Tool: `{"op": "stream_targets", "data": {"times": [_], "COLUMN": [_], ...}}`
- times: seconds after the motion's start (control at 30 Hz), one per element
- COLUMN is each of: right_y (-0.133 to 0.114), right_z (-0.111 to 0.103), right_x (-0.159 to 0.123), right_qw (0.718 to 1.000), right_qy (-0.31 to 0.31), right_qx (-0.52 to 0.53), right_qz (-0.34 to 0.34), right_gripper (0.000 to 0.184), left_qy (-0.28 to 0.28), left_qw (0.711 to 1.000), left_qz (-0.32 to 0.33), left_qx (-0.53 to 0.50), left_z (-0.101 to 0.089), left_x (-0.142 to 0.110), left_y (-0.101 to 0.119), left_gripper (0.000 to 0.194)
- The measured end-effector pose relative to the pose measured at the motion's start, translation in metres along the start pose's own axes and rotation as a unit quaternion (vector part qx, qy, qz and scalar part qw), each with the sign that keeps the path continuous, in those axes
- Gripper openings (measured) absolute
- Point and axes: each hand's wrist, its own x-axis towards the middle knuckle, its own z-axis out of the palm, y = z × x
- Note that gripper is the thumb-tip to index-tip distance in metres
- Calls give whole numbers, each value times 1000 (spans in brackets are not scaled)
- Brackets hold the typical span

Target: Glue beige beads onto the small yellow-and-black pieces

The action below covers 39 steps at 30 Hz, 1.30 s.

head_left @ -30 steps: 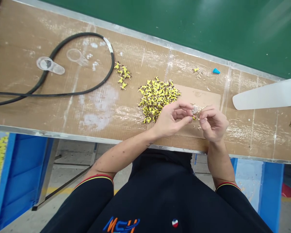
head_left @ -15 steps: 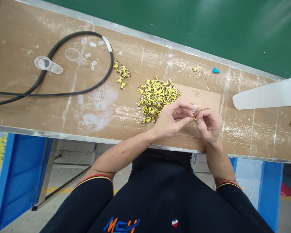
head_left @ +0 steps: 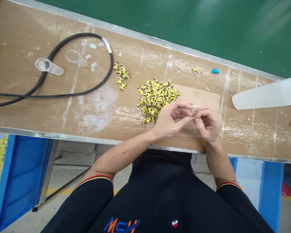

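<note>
My left hand (head_left: 171, 119) pinches a tiny yellow figure (head_left: 193, 118) between thumb and index finger, above a sheet of brown card. My right hand (head_left: 208, 123) meets it from the other side, thumb and forefinger closed together right at the figure. Whatever those right fingertips grip is too small to make out. Just beyond the fingertips shows a small clear plastic piece (head_left: 194, 107), partly hidden by the fingers. A heap of small yellow and dark-brown figures (head_left: 157, 97) lies beside my left hand, some of it covered by that hand.
A black cable (head_left: 81, 94) loops over the left of the table, near two clear plastic scoops. Further figures (head_left: 122, 77) lie left of the heap. Rightward are a blue cap (head_left: 215, 70), small scraps and a white bottle (head_left: 264, 94) on its side. Blue bins (head_left: 24, 171) stand below.
Hardly anything differs. Both hands keep their place, with the fingertips shifted very slightly around the tiny figure. The whole view has tilted a touch.
</note>
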Motion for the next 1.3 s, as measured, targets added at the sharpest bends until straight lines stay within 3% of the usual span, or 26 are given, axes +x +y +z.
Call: {"op": "stream_targets", "data": {"times": [0.23, 0.4, 0.63, 0.8, 1.13, 1.2, 1.3], "right_y": [-2, -2, -6, -7, -3, -2, -2], "right_z": [-1, -6, -8, -6, -6, -7, -7], "right_x": [1, 2, 8, 10, 8, 8, 8], "right_qw": [999, 997, 992, 989, 983, 981, 980], "right_qy": [-8, -30, -46, -42, -45, -51, -55], "right_qx": [-2, 38, 69, 87, 116, 124, 135], "right_qz": [43, 63, 92, 110, 138, 143, 137], "right_gripper": [7, 7, 11, 14, 10, 10, 10], "left_qy": [3, 18, 14, 3, -2, -7, 1], "left_qw": [1000, 992, 940, 910, 886, 900, 950], "left_qz": [11, 102, 244, 298, 297, 274, 197], "left_qx": [13, 77, 239, 288, 355, 338, 242], "left_z": [0, 0, -4, -6, -6, -6, -5], "left_x": [0, 1, 4, 6, 3, 2, 2], "left_y": [0, -1, 5, 5, 8, 7, 4], "left_gripper": [29, 21, 14, 19, 21, 20, 21]}}
